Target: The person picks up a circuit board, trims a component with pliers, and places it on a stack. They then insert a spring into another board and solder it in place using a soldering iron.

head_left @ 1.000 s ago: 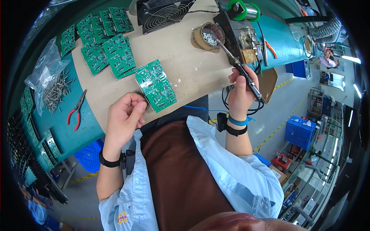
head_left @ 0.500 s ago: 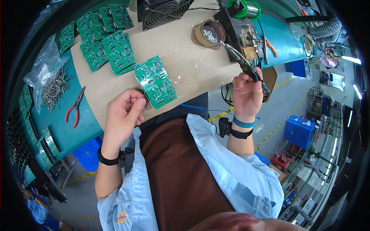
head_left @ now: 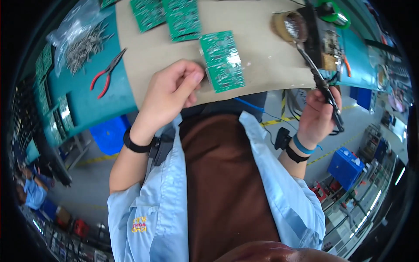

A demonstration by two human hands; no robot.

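Observation:
A green circuit board (head_left: 222,61) lies on the tan work mat, its left edge beside my left hand (head_left: 172,94). The fingers of that hand are curled, thumb against the forefinger; whatever may be between them is hidden. My right hand (head_left: 316,113) grips a soldering iron (head_left: 322,83) by its dark handle. The iron slants up and away, its tip at the near rim of a round brownish pot (head_left: 283,27) with silvery contents.
More circuit boards (head_left: 181,19) lie at the far side. Left are red-handled pliers (head_left: 107,74), a heap of metal pins (head_left: 83,50) and a clear plastic bag (head_left: 80,19). A green solder spool (head_left: 335,15) stands far right. Cables hang by the table edge near my right hand.
The whole view has shifted, so the table sits higher and further right in it. The iron's tip has moved slightly round the pot's rim. My left hand stays beside the board.

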